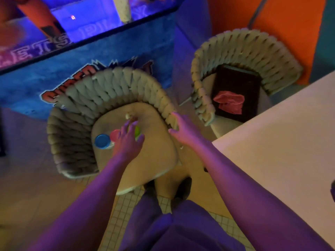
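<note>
A beige chair with a woven back (112, 91) stands in front of me. Its seat (155, 151) carries a blue round lid or disc (102, 141), a pink one (114, 134) and a green one (136, 131), plus small pale crumbs (127, 115) near the back. My left hand (127, 140) hovers over the pink and green discs with fingers spread and loosely bent; contact is blurred. My right hand (183, 131) reaches with straight fingers to the right end of the woven back, at the seat's right edge.
A second woven chair (253, 49) at the right holds a dark tray (235, 84) with a pink cloth (229, 103). A pale table (282, 151) fills the right side. A blue arcade cabinet (90, 57) stands behind the chairs. My legs and shoes (183, 189) are on the tiled floor.
</note>
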Motion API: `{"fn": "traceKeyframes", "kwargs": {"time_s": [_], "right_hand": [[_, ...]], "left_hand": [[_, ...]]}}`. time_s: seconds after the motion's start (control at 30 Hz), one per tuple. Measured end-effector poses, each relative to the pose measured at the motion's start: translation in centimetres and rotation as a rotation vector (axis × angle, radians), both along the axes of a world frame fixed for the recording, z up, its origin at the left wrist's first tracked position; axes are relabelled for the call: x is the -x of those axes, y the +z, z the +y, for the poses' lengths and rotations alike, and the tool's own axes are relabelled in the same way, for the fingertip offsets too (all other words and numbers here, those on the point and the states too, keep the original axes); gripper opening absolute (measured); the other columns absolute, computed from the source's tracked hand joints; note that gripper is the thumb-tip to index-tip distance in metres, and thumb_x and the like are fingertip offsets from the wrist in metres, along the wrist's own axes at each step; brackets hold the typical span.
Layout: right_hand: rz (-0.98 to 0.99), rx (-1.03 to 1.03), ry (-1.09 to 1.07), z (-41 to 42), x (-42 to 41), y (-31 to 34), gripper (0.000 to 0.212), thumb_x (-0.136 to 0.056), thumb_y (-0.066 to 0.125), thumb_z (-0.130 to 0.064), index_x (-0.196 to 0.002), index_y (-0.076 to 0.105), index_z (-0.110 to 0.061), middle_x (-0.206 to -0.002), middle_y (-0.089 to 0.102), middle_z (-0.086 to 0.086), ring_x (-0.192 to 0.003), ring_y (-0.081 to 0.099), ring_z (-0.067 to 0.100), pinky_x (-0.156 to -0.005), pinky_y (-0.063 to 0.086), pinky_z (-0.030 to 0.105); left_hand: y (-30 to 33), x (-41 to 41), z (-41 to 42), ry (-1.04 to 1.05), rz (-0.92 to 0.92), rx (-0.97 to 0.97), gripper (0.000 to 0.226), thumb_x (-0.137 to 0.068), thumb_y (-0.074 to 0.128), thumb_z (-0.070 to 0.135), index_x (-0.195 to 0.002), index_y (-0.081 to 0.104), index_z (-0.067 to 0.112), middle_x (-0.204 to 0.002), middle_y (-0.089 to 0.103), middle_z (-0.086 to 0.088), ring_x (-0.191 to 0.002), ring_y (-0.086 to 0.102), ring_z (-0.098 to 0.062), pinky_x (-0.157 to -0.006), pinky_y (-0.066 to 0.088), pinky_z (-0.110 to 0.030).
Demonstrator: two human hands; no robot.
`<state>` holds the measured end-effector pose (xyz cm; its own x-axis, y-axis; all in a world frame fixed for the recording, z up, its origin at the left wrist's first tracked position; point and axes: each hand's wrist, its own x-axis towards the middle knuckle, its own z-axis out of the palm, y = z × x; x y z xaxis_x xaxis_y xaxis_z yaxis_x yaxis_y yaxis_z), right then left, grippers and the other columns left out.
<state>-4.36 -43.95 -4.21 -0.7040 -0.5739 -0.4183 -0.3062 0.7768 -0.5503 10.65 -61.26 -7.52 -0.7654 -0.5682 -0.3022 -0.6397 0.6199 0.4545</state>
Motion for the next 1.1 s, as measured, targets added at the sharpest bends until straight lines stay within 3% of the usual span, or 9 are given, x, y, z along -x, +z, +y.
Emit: {"fn": "traceKeyframes", "kwargs": {"time_s": [0.17,0.37,0.6,0.87,0.97,1.1], "right_hand": [[-0.095,-0.046,0.039,-6.3,-1.4,-3.3,0.068,-0.089,0.065,-0.032,-0.149,0.034,-0.024,-0.143,0.042,0.012,-0.125,0.052,0.031,-0.104,0.043,0.037],[-0.151,-0.118,0.079,-13.1,-2.1,-8.3,0.066,-0.090,0.066,-0.028,-0.149,0.037,-0.021,-0.142,0.043,0.016,-0.125,0.052,0.030,-0.103,0.040,0.033],[-0.206,-0.229,0.090,-19.9,-2.1,-16.3,0.066,-0.091,0.065,-0.031,-0.149,0.036,-0.018,-0.141,0.042,0.017,-0.124,0.053,0.032,-0.101,0.043,0.034],[-0.346,-0.306,-0.014,-23.5,-2.2,-24.9,0.077,-0.092,0.064,-0.035,-0.153,0.023,-0.012,-0.151,0.033,0.017,-0.138,0.039,0.031,-0.106,0.036,0.031],[-0.446,-0.308,-0.095,-24.2,-2.7,-26.8,0.077,-0.091,0.064,-0.033,-0.153,0.023,-0.016,-0.151,0.038,0.013,-0.136,0.042,0.030,-0.107,0.039,0.034],[-0.533,-0.230,-0.260,-23.8,-3.0,-27.7,0.068,-0.085,0.064,-0.034,-0.146,0.035,-0.021,-0.141,0.049,0.010,-0.125,0.052,0.031,-0.100,0.050,0.050]], "left_hand": [[-2.9,-3.5,-5.5,0.111,-0.071,-0.065,0.060,-0.094,0.063,0.030,-0.148,0.041,0.015,-0.157,0.030,-0.016,-0.144,0.030,-0.037,-0.117,0.025,-0.044],[-7.2,-6.6,-11.7,0.211,-0.151,-0.118,0.057,-0.092,0.061,0.031,-0.143,0.043,0.014,-0.153,0.034,-0.012,-0.132,0.044,-0.043,-0.109,0.039,-0.049],[-13.6,-8.3,-17.7,0.297,-0.220,-0.145,0.062,-0.094,0.060,0.028,-0.150,0.036,0.015,-0.156,0.031,-0.014,-0.128,0.045,-0.048,-0.105,0.040,-0.052],[-21.3,-8.6,-21.0,0.377,-0.265,-0.279,0.077,-0.093,0.063,0.031,-0.157,0.020,0.031,-0.164,0.012,-0.015,-0.143,0.033,-0.041,-0.112,0.035,-0.046],[-23.1,-8.1,-21.0,0.442,-0.226,-0.346,0.088,-0.089,0.070,0.033,-0.158,0.016,0.030,-0.161,0.016,-0.018,-0.142,0.033,-0.040,-0.112,0.034,-0.043],[-23.4,-7.5,-20.6,0.505,-0.179,-0.375,0.090,-0.084,0.076,0.030,-0.157,0.022,0.027,-0.152,0.026,-0.018,-0.130,0.047,-0.039,-0.109,0.042,-0.042]]}}
